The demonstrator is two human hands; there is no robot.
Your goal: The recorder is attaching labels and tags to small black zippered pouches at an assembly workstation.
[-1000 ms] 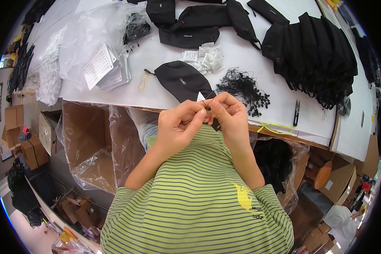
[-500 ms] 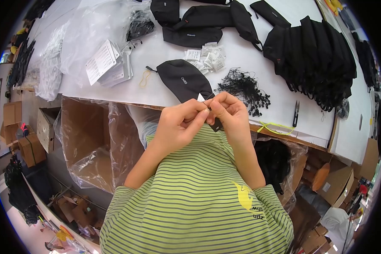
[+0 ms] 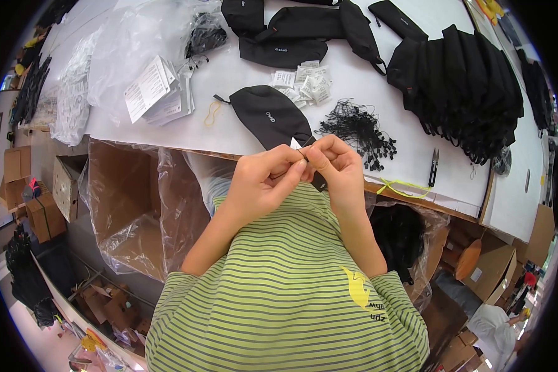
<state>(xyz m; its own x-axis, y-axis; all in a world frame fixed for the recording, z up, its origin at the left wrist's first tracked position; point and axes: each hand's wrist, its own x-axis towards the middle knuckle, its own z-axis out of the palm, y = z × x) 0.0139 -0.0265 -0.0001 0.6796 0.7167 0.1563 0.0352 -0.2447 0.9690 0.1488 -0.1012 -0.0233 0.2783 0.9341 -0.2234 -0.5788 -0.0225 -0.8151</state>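
Note:
My left hand (image 3: 265, 181) and my right hand (image 3: 336, 166) meet at the table's near edge, both closed in a pinch. Between their fingertips is a thin black cord (image 3: 305, 159), mostly covered by the fingers. A small dark tag (image 3: 319, 182) hangs under my right hand, and a white corner of paper (image 3: 295, 144) pokes up behind the fingers. Just beyond lies a black zippered pouch (image 3: 270, 116) with a small white mark; its near end reaches my hands. To its right is a tangled heap of black tag strings (image 3: 353, 129).
White packets (image 3: 307, 85) and more black pouches (image 3: 282, 53) lie farther back. A stack of black pouches (image 3: 459, 93) fills the right, near black thread snips (image 3: 434, 168) and yellow ribbon (image 3: 403, 189). Printed cards (image 3: 158, 93) lie left. A plastic-lined carton (image 3: 127, 204) stands below the edge.
My hands keep the same pinch with only a slight shift of the fingers. The dark tag below them has turned and shows less. At the far lower right, a person in white has moved.

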